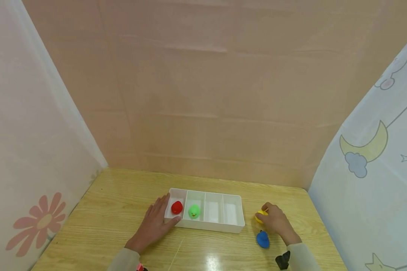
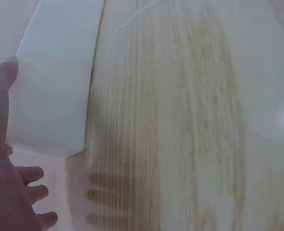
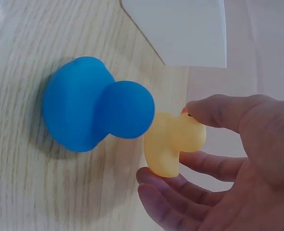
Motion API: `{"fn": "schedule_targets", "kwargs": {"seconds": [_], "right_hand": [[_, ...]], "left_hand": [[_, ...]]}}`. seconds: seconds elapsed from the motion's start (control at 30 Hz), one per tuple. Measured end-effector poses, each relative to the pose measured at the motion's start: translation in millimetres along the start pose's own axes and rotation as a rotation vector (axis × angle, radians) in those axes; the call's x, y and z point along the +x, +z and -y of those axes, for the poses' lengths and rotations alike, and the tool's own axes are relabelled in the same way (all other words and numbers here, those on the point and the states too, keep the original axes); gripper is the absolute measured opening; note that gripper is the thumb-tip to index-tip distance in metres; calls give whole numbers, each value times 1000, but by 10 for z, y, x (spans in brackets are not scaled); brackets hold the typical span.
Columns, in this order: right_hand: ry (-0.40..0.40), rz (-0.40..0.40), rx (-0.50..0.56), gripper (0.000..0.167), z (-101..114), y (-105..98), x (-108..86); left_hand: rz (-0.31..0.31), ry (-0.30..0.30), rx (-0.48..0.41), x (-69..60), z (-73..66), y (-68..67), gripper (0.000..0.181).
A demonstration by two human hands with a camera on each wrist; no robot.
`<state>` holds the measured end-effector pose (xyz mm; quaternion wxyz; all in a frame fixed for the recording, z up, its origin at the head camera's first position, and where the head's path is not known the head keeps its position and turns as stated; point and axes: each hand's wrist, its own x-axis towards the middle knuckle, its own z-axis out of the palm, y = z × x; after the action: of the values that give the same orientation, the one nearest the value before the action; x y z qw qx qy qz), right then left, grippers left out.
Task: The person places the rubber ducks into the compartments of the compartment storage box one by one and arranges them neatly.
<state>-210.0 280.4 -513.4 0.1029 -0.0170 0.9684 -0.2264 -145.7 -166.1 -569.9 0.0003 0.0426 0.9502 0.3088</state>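
A white tray with dividers stands on the table, a red rubber duck in its leftmost compartment and a green rubber duck in the one beside it. My left hand rests against the tray's left end, thumb at the near side, fingers extended along the end wall. To the tray's right, my right hand pinches a yellow rubber duck between thumb and fingers, the thumb by its beak. A blue rubber duck lies on the table, nearer to me than the yellow one.
The wooden table ends at a plain hanging cloth at the back. Printed cloths close off the left and right sides. The tray's two right compartments hold nothing.
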Motion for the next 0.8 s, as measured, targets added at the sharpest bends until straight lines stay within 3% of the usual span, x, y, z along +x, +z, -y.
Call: {"fn": "schedule_targets", "kwargs": {"seconds": [0.8], "right_hand": [[-63,-75,74,48,128,-166,22]], "left_hand": [[-18,8,-16,3,28,21,104]]}}
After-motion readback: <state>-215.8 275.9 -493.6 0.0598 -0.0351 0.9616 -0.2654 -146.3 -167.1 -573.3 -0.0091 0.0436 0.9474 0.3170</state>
